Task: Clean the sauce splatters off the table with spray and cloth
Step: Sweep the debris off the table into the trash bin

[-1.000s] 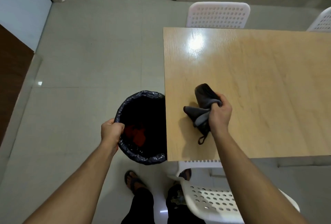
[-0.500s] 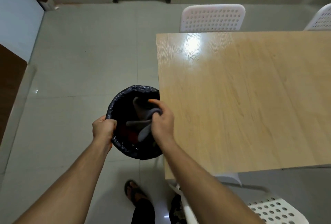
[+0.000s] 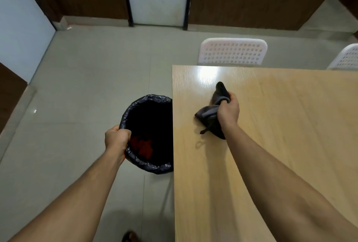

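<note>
The right hand (image 3: 227, 112) is curled tight round a bunched dark grey cloth (image 3: 212, 113), pressing its lower folds onto the tabletop (image 3: 280, 145) near the left edge, with one corner sticking up toward 12 o'clock and a small hanging loop trailing toward 7 o'clock. Gathered into a wad like that, the cloth probably gives a firm pad for scrubbing. The left hand (image 3: 117, 139) grips the rim of a bin (image 3: 147, 135) lined with a black bag, at about 9 o'clock from the cloth and tucked right against the table's edge, likely held there to catch whatever gets swept off. Something red lies inside it. No splatters or spray bottle are visible; the wood shines at 12 o'clock, below a white perforated chair (image 3: 232, 52).
</note>
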